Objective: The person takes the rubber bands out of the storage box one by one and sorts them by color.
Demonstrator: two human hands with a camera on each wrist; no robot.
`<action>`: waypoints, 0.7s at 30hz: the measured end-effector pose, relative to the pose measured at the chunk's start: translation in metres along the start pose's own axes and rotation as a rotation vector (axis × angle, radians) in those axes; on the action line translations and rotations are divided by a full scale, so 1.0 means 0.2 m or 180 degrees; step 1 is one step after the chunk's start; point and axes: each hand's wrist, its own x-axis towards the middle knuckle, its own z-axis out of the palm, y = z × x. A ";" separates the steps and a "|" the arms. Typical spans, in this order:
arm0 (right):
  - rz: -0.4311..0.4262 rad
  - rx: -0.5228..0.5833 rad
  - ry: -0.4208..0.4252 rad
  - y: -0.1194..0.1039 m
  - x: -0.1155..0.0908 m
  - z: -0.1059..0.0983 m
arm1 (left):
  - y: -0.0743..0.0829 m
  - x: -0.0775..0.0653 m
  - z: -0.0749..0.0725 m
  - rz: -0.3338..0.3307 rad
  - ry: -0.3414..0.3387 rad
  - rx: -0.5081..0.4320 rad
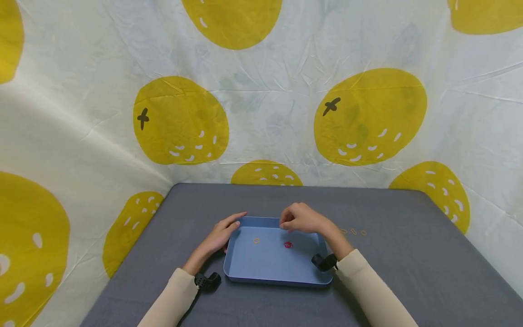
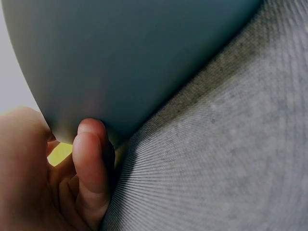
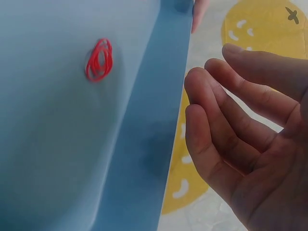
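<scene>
A shallow blue tray (image 1: 278,272) sits on the grey table. At its far left corner, my left hand (image 1: 218,236) holds the tray, thumb over the rim and curled fingers (image 2: 91,163) against the outer wall. My right hand (image 1: 302,218) hovers over the far rim, right of the middle. Its fingers (image 3: 197,130) are loosely bent, thumb apart from them, with nothing between. Inside the tray lies a bunched red rubber band (image 1: 288,244), seen as several loops (image 3: 99,60) in the right wrist view. A yellow-orange rubber band (image 1: 256,240) lies to its left.
Three more yellow-orange rubber bands (image 1: 353,231) lie in a row on the table (image 1: 408,263), right of the tray beyond my right forearm. A white cloth (image 1: 269,113) printed with yellow fruit hangs behind the table and along its sides.
</scene>
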 end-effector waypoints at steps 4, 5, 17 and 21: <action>-0.0061 0.0038 -0.0033 -0.03 0.01 0.02 | 0.00 0.00 0.00 0.0014 0.0000 -0.0009; -0.0082 0.0051 -0.0040 -0.04 0.02 0.02 | -0.01 0.00 0.00 0.0010 0.0003 -0.0005; -0.0075 0.0074 -0.0152 -0.09 0.13 0.13 | -0.01 0.00 0.01 -0.0039 0.0070 0.0027; -0.0124 0.0049 -0.0166 -0.10 0.16 0.17 | 0.00 0.00 0.01 -0.0045 0.0085 0.0019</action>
